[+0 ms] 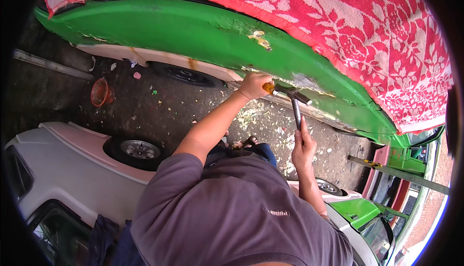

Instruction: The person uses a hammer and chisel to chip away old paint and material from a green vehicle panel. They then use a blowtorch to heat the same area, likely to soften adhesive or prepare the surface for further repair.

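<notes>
My left hand (255, 85) is closed around a tool with a yellow-orange handle (268, 88). The fingers hide its working end, so its kind cannot be told. That hand is close against the lower side of a green car body panel (193, 30). A hammer (296, 111) with a metal shaft is gripped in my right hand (304, 146), and its dark head lies right beside the yellow handle; whether they touch is unclear. Around the hands the green paint is broken, with pale, chipped patches (303, 81) along the panel.
A red-and-white floral cloth (348, 29) covers the car's upper part. Paint flakes litter the ground (251, 116). An orange bucket (100, 92) stands at the left. Behind me is a white-and-pink vehicle (77, 164). Metal bars (53, 64) extend at the left, and another (401, 173) at the right.
</notes>
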Available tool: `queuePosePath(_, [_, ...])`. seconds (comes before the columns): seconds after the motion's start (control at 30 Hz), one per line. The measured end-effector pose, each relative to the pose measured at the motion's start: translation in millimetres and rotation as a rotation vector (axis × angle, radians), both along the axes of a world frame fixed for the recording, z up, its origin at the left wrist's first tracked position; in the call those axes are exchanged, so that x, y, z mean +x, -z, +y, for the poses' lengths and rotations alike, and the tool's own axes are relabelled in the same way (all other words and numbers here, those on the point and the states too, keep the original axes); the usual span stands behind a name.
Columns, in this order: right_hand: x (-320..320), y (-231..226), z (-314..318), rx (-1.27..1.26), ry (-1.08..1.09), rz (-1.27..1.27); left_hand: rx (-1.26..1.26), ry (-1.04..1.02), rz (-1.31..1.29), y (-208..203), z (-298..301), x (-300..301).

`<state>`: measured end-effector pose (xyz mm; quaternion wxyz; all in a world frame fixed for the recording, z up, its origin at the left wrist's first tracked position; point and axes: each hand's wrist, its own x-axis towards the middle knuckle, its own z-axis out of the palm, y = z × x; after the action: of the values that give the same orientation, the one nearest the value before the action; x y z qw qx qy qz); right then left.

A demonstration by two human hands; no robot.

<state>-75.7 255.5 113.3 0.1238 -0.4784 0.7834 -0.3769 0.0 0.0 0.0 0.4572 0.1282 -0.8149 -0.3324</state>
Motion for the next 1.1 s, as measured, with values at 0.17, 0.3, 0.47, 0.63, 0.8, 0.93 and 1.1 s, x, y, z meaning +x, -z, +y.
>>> queuePosePath(0.17, [24, 7, 1, -0.036, 0.057, 0.006, 0.108, -0.065, 0.073, 0, -5, 6])
queuePosePath(0.3, [16, 13, 11, 0.134, 0.0, -0.099, 0.11, -0.12, 0.099, -13, -8, -5])
queuePosePath(0.47, [7, -3, 14, -0.119, 0.14, -0.361, 0.164, -0.108, 0.105, -12, -5, -1])
queuePosePath(0.63, [-1, -10, -11, 0.029, 0.026, -0.023, 0.126, -0.09, 0.089, -8, -4, -3])
queuePosePath(0.8, [-20, -9, -11, -0.109, 0.117, -0.2, 0.173, -0.106, 0.085, -7, -9, -5])
queuePosePath(0.93, [-14, 0, -16, -0.101, 0.063, -0.112, 0.14, -0.147, 0.015, 6, -11, -7])
queuePosePath(1.1, [-13, 5, -8, 0.017, 0.075, -0.104, 0.281, -0.24, -0.188, 45, 0, 35])
